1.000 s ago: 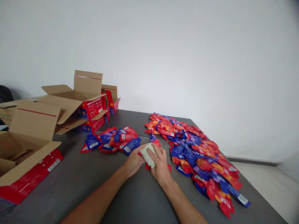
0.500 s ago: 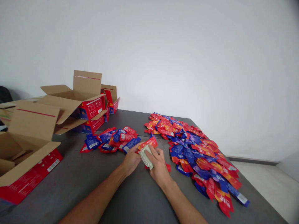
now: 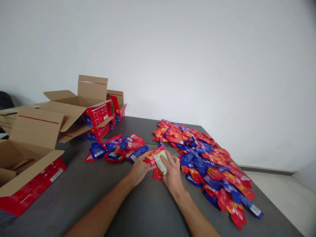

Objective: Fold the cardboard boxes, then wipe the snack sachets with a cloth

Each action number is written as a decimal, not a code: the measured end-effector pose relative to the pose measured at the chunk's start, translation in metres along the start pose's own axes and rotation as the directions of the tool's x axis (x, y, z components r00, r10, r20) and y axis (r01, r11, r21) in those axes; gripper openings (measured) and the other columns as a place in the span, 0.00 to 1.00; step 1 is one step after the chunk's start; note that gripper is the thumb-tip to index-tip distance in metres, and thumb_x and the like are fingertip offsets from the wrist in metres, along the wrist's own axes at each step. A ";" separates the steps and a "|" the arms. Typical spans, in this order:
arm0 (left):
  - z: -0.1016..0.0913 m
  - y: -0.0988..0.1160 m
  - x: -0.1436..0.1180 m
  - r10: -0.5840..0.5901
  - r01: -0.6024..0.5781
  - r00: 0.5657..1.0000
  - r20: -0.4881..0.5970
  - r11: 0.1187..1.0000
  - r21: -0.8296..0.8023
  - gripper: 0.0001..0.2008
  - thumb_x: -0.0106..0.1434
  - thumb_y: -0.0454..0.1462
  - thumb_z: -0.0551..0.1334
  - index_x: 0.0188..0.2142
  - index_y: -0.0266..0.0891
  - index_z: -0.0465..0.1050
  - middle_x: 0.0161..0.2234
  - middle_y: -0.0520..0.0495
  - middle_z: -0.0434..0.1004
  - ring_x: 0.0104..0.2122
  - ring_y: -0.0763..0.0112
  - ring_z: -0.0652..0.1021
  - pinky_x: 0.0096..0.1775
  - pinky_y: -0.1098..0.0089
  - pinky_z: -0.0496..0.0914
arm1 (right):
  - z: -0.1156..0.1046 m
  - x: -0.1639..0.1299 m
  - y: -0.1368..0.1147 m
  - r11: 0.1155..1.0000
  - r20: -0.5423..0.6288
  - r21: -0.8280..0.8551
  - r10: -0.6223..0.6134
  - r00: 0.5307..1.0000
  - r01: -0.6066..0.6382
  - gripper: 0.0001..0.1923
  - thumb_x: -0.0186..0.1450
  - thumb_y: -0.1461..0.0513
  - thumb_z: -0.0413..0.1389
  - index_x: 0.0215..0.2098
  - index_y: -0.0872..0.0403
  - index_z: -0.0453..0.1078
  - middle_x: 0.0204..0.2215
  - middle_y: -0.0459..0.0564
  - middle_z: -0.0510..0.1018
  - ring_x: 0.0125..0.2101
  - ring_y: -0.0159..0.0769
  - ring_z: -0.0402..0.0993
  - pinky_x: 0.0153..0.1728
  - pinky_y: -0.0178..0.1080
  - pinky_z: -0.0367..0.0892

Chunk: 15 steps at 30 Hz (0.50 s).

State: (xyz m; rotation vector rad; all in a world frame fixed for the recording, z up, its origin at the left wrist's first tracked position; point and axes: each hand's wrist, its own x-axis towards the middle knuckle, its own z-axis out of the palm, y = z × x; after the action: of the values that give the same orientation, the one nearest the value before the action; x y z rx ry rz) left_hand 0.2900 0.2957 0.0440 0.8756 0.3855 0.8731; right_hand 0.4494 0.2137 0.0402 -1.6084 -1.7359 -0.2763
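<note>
Gripping a pale green bundle of sachets (image 3: 161,162) in the right hand (image 3: 172,174), the person pinches a red sachet (image 3: 153,157) against it with the left hand (image 3: 139,169) (big red-and-blue sachet heap (image 3: 207,158) just beside, handy), low over the grey table (image 3: 86,191).

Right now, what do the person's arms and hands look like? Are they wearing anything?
Both arms are bare from the frame's bottom edge up: no sleeves, gloves or watch. The left hand and right hand show no rings or markings that I can make out.
</note>
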 end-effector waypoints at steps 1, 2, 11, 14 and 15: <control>0.002 -0.001 -0.001 -0.003 0.002 1.000 0.016 1.000 0.019 0.33 0.46 0.24 0.64 0.54 0.39 0.70 0.48 0.42 0.78 0.47 0.59 0.77 0.51 0.56 0.72 | 0.000 0.000 -0.003 1.000 0.026 0.008 -0.020 0.999 0.020 0.34 0.56 0.73 0.53 0.59 0.46 0.67 0.64 0.50 0.62 0.52 0.49 0.60 0.51 0.55 0.62; 0.003 -0.002 -0.001 -0.003 0.002 0.999 0.033 0.999 0.042 0.32 0.47 0.25 0.65 0.54 0.39 0.70 0.48 0.41 0.78 0.47 0.58 0.78 0.49 0.57 0.73 | 0.000 0.000 -0.006 0.999 0.058 0.020 -0.043 0.997 0.042 0.35 0.55 0.74 0.53 0.59 0.44 0.67 0.64 0.49 0.62 0.51 0.49 0.60 0.51 0.54 0.63; -0.008 0.002 0.004 0.260 -0.252 0.962 0.084 0.726 0.640 0.27 0.59 0.30 0.57 0.59 0.44 0.69 0.59 0.48 0.70 0.60 0.62 0.68 0.63 0.56 0.58 | -0.008 0.006 -0.006 0.989 0.119 0.144 -0.053 0.991 0.035 0.33 0.55 0.75 0.52 0.55 0.45 0.71 0.61 0.49 0.67 0.50 0.44 0.65 0.51 0.47 0.64; -0.020 0.007 0.008 0.326 -0.351 0.921 0.211 0.464 0.814 0.32 0.58 0.26 0.49 0.60 0.46 0.68 0.62 0.52 0.66 0.63 0.67 0.64 0.66 0.56 0.51 | -0.009 0.005 0.006 0.989 0.087 0.145 0.025 0.996 -0.038 0.31 0.55 0.74 0.53 0.54 0.48 0.72 0.59 0.51 0.69 0.49 0.44 0.66 0.51 0.48 0.64; -0.026 0.009 0.010 0.338 -0.360 0.912 0.234 0.383 0.851 0.33 0.56 0.25 0.48 0.60 0.47 0.68 0.63 0.52 0.64 0.63 0.67 0.63 0.66 0.57 0.51 | -0.009 0.004 0.010 0.988 0.079 0.142 0.051 0.996 -0.062 0.31 0.54 0.74 0.53 0.54 0.49 0.72 0.59 0.52 0.69 0.49 0.45 0.67 0.51 0.48 0.64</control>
State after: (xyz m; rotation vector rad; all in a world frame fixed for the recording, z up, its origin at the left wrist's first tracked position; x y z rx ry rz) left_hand 0.2756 0.3198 0.0365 2.0304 0.6785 1.0488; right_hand 0.4622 0.2135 0.0457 -1.5772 -1.7224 -0.0621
